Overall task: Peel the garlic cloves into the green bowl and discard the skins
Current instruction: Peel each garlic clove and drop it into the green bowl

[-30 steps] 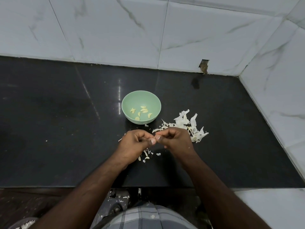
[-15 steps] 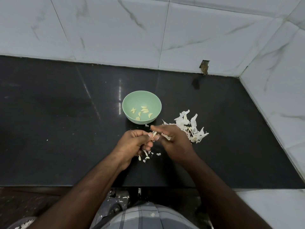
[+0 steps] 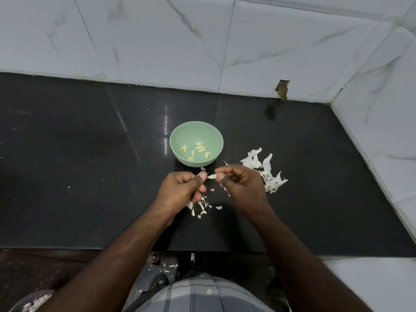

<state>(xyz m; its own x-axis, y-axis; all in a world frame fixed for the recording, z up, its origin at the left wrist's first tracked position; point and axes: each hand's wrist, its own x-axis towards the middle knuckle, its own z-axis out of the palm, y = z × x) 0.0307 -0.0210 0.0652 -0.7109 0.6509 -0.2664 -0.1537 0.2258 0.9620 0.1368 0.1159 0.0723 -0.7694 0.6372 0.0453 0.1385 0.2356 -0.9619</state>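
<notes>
Black counter: both hands are working one clove just short of bowl. Right hand is pinching it; left hand, curled, is touching its tip. Peeling underway; next, likely strip skin, drop clove in.

Bowl behind hands; skins to its right.

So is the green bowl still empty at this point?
No, several peeled cloves already lie inside the green bowl.
</notes>
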